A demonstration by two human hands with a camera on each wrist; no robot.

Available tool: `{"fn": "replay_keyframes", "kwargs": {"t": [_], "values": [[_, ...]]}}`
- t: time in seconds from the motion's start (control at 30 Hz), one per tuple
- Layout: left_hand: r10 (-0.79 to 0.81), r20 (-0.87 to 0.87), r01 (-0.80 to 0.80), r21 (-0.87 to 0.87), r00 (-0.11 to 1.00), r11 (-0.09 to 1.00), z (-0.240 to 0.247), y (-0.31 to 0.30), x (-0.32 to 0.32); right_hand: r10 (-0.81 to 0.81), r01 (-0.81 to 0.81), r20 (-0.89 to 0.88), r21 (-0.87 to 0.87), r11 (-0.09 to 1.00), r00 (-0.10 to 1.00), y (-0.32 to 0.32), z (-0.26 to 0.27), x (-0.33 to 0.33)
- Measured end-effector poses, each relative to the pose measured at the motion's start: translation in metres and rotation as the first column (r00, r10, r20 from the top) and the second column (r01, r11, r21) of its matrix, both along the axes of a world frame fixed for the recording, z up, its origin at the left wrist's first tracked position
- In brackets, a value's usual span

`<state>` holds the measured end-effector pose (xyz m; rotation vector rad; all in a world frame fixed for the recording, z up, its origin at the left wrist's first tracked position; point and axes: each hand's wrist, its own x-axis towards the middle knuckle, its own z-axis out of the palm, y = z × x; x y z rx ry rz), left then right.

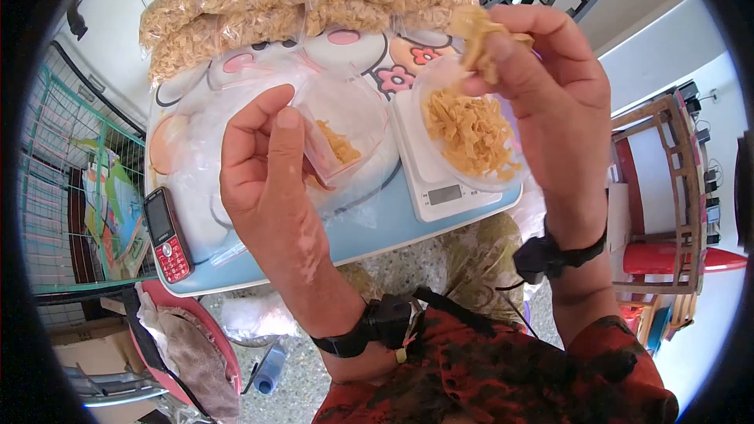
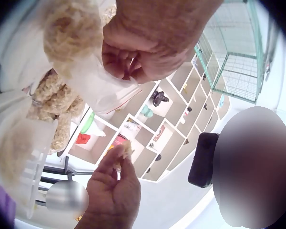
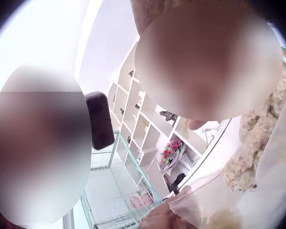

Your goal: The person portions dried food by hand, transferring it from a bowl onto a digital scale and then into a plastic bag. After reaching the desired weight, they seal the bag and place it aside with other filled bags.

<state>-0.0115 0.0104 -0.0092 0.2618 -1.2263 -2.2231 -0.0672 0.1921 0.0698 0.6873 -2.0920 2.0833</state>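
Speckled flooring (image 1: 302,377) shows below the near edge of the worktop (image 1: 377,228), a small one with a cartoon print and a blue rim. Closest to you, your left hand (image 1: 267,180) is raised over that edge, its fingers curled and pinching the mouth of a clear bag (image 1: 345,137) that has a little pale, shredded food in the bottom. Your right hand (image 1: 550,102) is held higher, its fingers pinched on a clump (image 1: 475,31) of the same food just above a clear bowl (image 1: 419,98). The bowl is part full and sits on a white scale (image 1: 440,188); its display is too small to read. A red phone (image 1: 167,234) lies at the left edge. Filled bags (image 1: 259,0) are piled at the far end, and a green wire rack (image 1: 71,133) stands to the left.
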Motion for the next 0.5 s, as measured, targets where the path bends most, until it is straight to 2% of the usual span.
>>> {"fn": "replay_keyframes", "kwargs": {"t": [0.1, 0.17, 0.27, 0.43, 0.5], "values": [[-0.027, 0.001, 0.027, 0.012, 1.000, 1.000, 0.000, -0.003, 0.002, -0.025, 0.058, -0.263, 0.119, 0.991, 0.965, -0.034, -0.010, 0.003], [-0.044, 0.004, 0.044, 0.014, 0.999, 0.999, 0.001, -0.005, 0.004, 0.020, 0.172, -0.514, 0.323, 0.931, 0.857, -0.046, -0.019, 0.003], [-0.038, -0.002, 0.038, 0.026, 0.999, 0.999, 0.003, -0.006, 0.005, 0.170, 0.230, -0.629, 0.503, 0.833, 0.759, -0.060, -0.025, 0.005], [0.035, 0.027, -0.036, 0.017, 0.999, 0.999, 0.000, -0.010, 0.004, 0.354, 0.142, -0.506, 0.706, 0.694, 0.787, -0.060, -0.028, 0.005], [0.023, 0.019, -0.023, 0.001, 1.000, 1.000, -0.002, -0.013, 0.005, 0.424, 0.055, -0.393, 0.783, 0.619, 0.816, -0.061, -0.025, 0.003]]}}
